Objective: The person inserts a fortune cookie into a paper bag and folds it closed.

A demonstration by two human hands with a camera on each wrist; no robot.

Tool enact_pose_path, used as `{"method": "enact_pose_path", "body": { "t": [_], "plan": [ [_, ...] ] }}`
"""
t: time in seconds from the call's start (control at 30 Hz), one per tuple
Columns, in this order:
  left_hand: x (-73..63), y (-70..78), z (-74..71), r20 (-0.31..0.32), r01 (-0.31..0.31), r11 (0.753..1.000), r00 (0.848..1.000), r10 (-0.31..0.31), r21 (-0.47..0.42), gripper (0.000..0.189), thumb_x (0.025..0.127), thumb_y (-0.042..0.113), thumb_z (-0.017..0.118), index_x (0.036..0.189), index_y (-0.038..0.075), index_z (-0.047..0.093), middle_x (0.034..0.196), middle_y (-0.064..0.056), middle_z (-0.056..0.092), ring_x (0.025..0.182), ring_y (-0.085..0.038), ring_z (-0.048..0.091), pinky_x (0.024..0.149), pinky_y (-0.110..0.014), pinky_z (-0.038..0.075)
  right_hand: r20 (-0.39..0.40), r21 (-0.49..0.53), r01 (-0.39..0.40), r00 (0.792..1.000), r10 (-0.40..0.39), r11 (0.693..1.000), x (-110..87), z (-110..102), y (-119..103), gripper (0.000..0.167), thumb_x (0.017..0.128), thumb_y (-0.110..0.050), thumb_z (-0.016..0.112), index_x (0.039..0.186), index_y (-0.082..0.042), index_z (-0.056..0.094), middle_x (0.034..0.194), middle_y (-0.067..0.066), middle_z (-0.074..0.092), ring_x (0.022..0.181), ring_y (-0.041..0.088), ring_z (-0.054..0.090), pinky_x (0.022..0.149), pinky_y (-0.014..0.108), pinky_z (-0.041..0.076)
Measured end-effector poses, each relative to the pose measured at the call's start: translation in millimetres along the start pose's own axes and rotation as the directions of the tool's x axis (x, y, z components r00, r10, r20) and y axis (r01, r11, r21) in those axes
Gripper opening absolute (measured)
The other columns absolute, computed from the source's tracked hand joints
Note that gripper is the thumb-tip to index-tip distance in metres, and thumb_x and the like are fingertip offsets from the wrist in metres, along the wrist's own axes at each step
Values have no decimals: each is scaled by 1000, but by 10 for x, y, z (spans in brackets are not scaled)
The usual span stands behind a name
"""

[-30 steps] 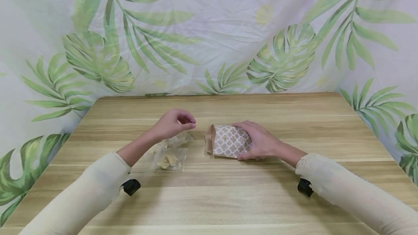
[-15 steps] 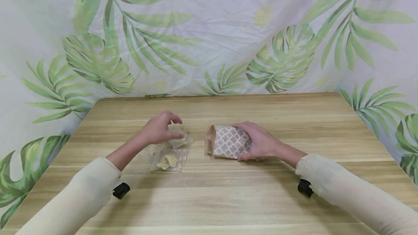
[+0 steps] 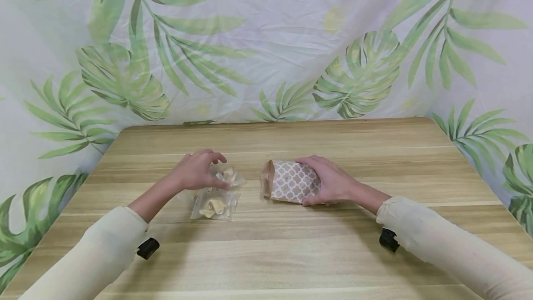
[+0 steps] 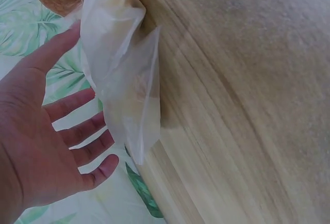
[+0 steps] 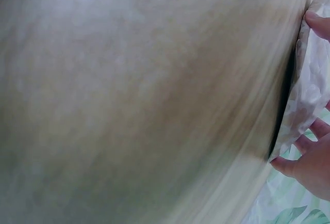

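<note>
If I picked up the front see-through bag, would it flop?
Probably: the front bag looks thin and see-through. It's likely light, with just a few pale pieces showing inside. It probably won't roll, lying fairly flat on the table.

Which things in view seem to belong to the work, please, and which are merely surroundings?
Apparently in the work:
patterned paper bag, gripped by the right hand
clear packets, near the left hand

Surroundings:
wooden table
leaf-print backdrop
black devices

Patterned paper bag (image 3: 293,181): one. Clear plastic bags (image 3: 213,207): at least two, exact number unclear. Left hand (image 3: 195,170): one. Right hand (image 3: 332,182): one. Pale sleeves (image 3: 441,235): two. Black wrist devices (image 3: 148,248): two. Wooden table (image 3: 283,258): one.
</note>
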State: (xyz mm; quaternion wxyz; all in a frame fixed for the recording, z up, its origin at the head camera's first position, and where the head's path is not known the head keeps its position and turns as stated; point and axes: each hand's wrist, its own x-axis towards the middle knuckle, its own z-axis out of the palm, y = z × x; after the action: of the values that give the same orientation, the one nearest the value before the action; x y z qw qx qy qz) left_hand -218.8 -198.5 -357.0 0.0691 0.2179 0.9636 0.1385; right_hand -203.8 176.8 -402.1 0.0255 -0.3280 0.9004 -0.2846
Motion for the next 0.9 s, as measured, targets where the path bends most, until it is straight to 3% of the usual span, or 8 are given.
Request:
{"method": "enact_pose_path", "body": {
  "t": [0.23, 0.57, 0.9],
  "plan": [
    [-19, -5, 10, 41, 35, 998, 998, -37, 44, 81, 76, 61, 85, 133, 7, 66, 124, -19, 66, 114, -39, 64, 91, -64, 44, 0, -6, -5, 1000, 5, 1000, -10, -6, -17, 103, 65, -37, 96, 151, -5, 48, 137, 13, 61, 128, 35, 55, 109, 57, 43],
    [-1, -64, 12, 38, -8, 1000, 999, 8, 14, 79, 76, 52, 87, 132, 1, 65, 123, -28, 67, 115, -44, 63, 89, -59, 52, 5, 1, -17, 1000, 17, 1000, -14, -3, -12, 103, 65, -38, 95, 151, -7, 48, 139, 13, 60, 131, 36, 53, 111, 59, 41],
    [-6, -111, 32, 21, -7, 1000, 1000, 7, -1, 69, 79, 44, 85, 132, 4, 65, 121, -24, 66, 112, -42, 64, 89, -62, 50, 16, 7, -29, 999, 29, 1000, -11, -7, -11, 104, 65, -38, 96, 152, -7, 48, 140, 13, 59, 134, 38, 51, 112, 61, 40]
  ]
}}
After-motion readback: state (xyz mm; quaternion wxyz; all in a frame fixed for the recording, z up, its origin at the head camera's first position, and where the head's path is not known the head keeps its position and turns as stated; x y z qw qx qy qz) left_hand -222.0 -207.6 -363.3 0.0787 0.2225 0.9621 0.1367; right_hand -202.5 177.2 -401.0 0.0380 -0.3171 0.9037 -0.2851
